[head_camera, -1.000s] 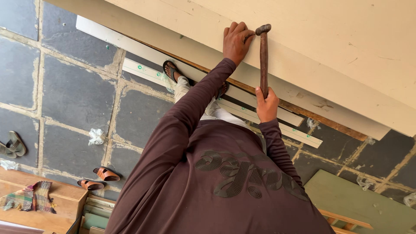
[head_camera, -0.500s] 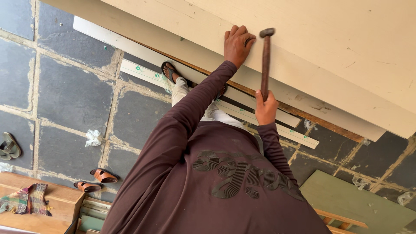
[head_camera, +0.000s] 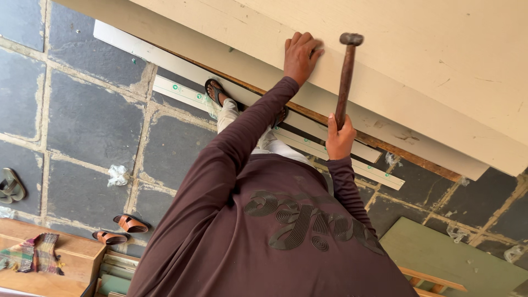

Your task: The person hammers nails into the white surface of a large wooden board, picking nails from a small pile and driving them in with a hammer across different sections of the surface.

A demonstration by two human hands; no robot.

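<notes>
The left hand [head_camera: 301,55] lies flat against the edge of a large cream-painted wooden panel [head_camera: 418,82], its fingers [head_camera: 297,41] spread and loosely curled over the smooth, matte surface; they grip nothing but press on the board. The right hand [head_camera: 339,140] is wrapped tightly round the lower end of a hammer with a long, rust-brown wooden handle and a small dark metal head [head_camera: 346,77]. The hammer stands almost upright, its rounded head raised above the hand and set against the pale face of the panel, just beside the left hand but apart from it. Whether the head touches the board cannot be told.

Both arms are in dark maroon sleeves [head_camera: 242,143] of soft knitted cloth, and the chest of the garment carries a raised, ribbed pattern of curved black lines. The lower edge of the panel shows a thin strip of raw reddish-brown wood [head_camera: 385,144], rough and chipped. Beneath it long, flat white strips [head_camera: 181,91] lie on a floor of dark grey square stone slabs [head_camera: 99,126] with sandy, crumbling joints. A foot in a dark sandal [head_camera: 215,91] stands on the strips. Brown open sandals [head_camera: 129,223] lie on the slabs near a light wooden bench [head_camera: 77,254] with a striped woven rag [head_camera: 36,252] on it. A flat, pale green board [head_camera: 440,258] lies at the lower right.
</notes>
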